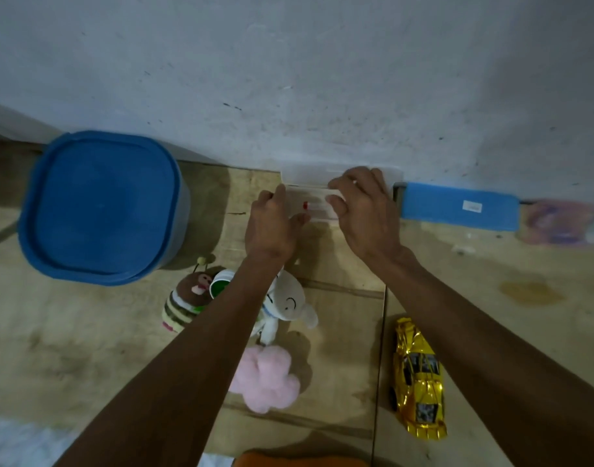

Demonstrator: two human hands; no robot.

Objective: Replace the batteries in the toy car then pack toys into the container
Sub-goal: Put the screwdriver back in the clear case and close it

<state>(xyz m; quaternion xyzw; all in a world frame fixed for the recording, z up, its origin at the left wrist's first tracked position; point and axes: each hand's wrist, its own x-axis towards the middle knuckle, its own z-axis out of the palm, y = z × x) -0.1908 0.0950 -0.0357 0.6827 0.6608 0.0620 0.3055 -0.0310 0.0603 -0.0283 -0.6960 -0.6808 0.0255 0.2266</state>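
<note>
Both my hands are reaching to the far edge of the floor, where a clear, flat plastic box (317,205) with a small red spot showing through it is lying against the pale blue-grey wall (288,79). My left hand (272,227) is pressing on the box's left end with fingers (279,197) curled over its edge; my right hand (366,214) is gripping the right end, fingers (336,198) bent around the rim, so both sets of fingers are closing on the box. My hands are covering much of it, and I cannot tell what is inside.

The shiny yellow toy car (418,379) is sitting on the tan tiled floor (86,332) under my right forearm, well apart from the box. The large blue lidded plastic container (101,207) is standing at the left, its lid on. Between my arms and beneath the left forearm, a brown striped bee plush (186,298), a white cup with a green inside (219,286), a white plush figure (288,305) and a pink fluffy plush (267,379) are crowding a flattened sheet of cardboard (339,315). A flat blue rectangular block (459,207) is lying by the wall to the right.
</note>
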